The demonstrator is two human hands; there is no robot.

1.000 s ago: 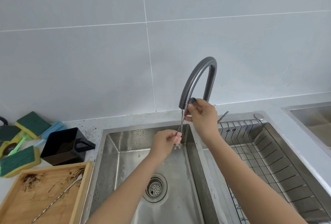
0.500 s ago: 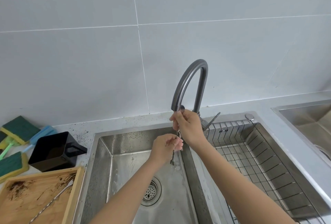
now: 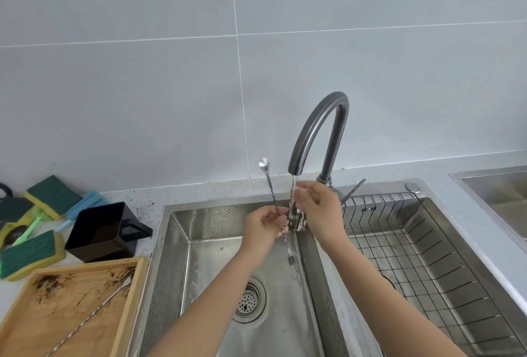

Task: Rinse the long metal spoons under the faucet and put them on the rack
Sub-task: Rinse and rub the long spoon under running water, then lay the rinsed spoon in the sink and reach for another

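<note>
A long twisted metal spoon [image 3: 269, 185] stands nearly upright, bowl end up, left of the faucet [image 3: 316, 128]. My left hand [image 3: 263, 225] pinches it at mid-shaft, and its lower end [image 3: 289, 257] hangs down into the sink. A thin stream of water [image 3: 292, 194] runs from the spout onto the fingers of my right hand [image 3: 316, 208], which is held under it with fingers loosely bent and no longer holds the spoon. A second long spoon [image 3: 94, 314] lies on the stained wooden tray [image 3: 125, 308]. The wire rack [image 3: 422, 257] sits in the right basin.
The left sink basin [image 3: 176, 271] has a round drain [image 3: 249, 299]. On the counter to the left stand a black plastic container [image 3: 99, 231] and several green-and-yellow sponges [image 3: 28, 251]. Another metal basin [image 3: 496, 188] is at the far right.
My right hand let go of the spoon's top and moved under the running stream. My left hand tilted the spoon so its bowl end now stands free to the left of the spout.
</note>
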